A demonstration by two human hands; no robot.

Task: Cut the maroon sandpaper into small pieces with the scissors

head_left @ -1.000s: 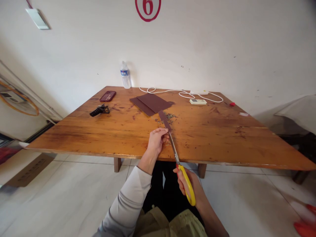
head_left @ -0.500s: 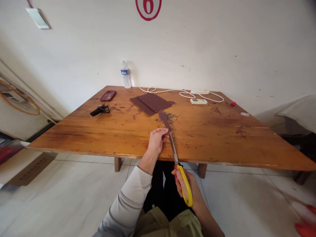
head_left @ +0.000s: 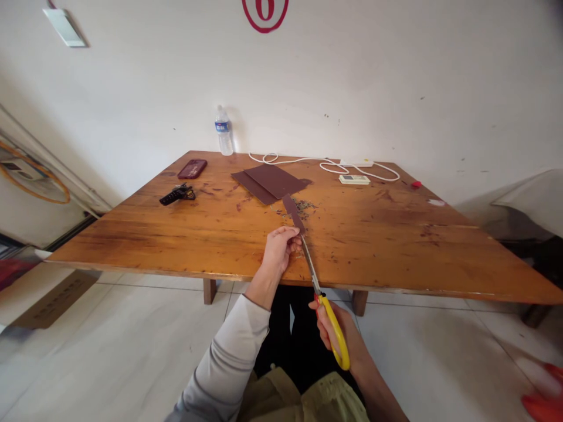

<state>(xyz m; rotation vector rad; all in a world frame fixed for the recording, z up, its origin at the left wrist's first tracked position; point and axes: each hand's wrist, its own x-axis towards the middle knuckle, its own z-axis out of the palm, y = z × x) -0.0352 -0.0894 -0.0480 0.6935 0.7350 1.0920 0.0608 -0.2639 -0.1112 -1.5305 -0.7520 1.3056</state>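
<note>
Between thumb and fingers, my left hand [head_left: 280, 246] pinches the near end of a narrow dark brown strip [head_left: 293, 212], which looks like sandpaper or stiff paper. Gripped by its yellow and red handles, a pair of scissors [head_left: 333, 328] is in my right hand [head_left: 341, 328]. The blades point away from me, and their tips reach the strip's end beside my left fingertips. How far the blades are apart is hard to make out. Small dark clippings [head_left: 305, 207] lie scattered around the strip. Just behind are overlapping dark brown sheets [head_left: 272, 180].
On the wooden table [head_left: 396, 246] stand a water bottle [head_left: 223, 133] by the wall, a phone [head_left: 192, 169] and a black object with a cord [head_left: 177, 194] at left. A white cable with a power strip [head_left: 356, 163] and a small cream device [head_left: 354, 179] lie at the back right.
My right hand and the scissors handles have shifted slightly right and down, with the scissors tilted a little more. My left hand keeps its pinch on the strip.
</note>
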